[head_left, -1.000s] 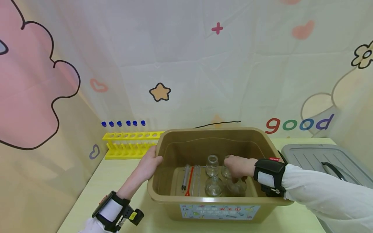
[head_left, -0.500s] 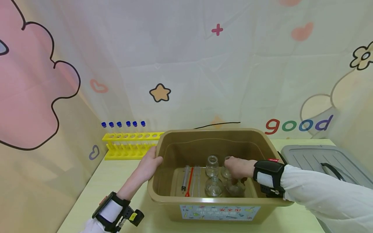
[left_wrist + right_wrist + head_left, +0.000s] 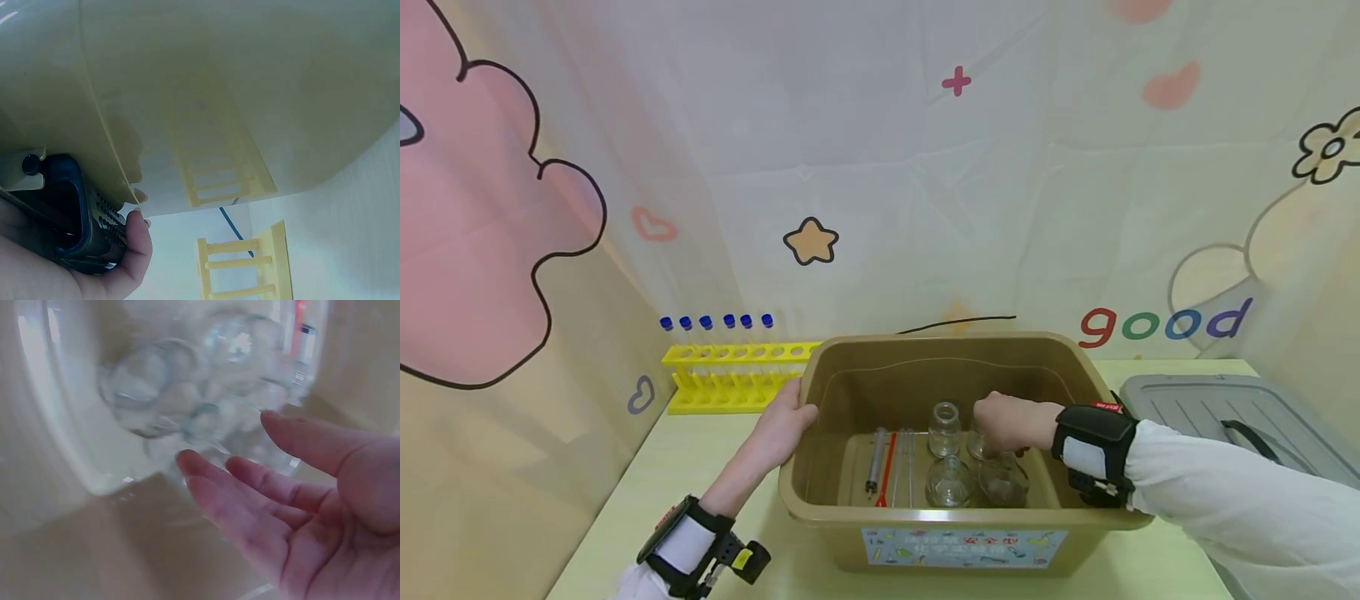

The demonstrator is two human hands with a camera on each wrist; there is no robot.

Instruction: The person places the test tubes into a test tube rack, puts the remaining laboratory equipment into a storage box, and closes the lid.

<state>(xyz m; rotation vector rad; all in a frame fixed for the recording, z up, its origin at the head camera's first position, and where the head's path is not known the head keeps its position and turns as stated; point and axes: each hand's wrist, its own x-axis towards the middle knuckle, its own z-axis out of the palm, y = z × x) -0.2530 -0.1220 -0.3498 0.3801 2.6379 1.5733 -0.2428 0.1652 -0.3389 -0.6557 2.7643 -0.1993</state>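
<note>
A brown plastic storage bin [image 3: 970,515] stands on the table. My left hand [image 3: 781,427] grips its left side; in the left wrist view the fingers curl about a dark handle [image 3: 103,234]. Inside, my right hand [image 3: 1011,423] hovers above glassware, its thumb and fingers [image 3: 234,522] apart with nothing between them. Below it sit a round glass flask [image 3: 1002,483] at the front right and a clear bottle [image 3: 976,443], partly hidden by the hand. Left of these are another round flask [image 3: 949,483] and a wide-mouthed glass bottle [image 3: 944,430].
A syringe-like tube [image 3: 876,462], a red slim tool [image 3: 887,468] and thin glass rods [image 3: 904,471] lie in the bin's left part. A yellow rack [image 3: 737,356] with several blue-capped tubes stands behind left. A grey lid [image 3: 1187,408] lies at right.
My right hand has lifted slightly from the front right flask, and its fingers have come away, so more of the flask shows. The left hand stays at the bin's side.
</note>
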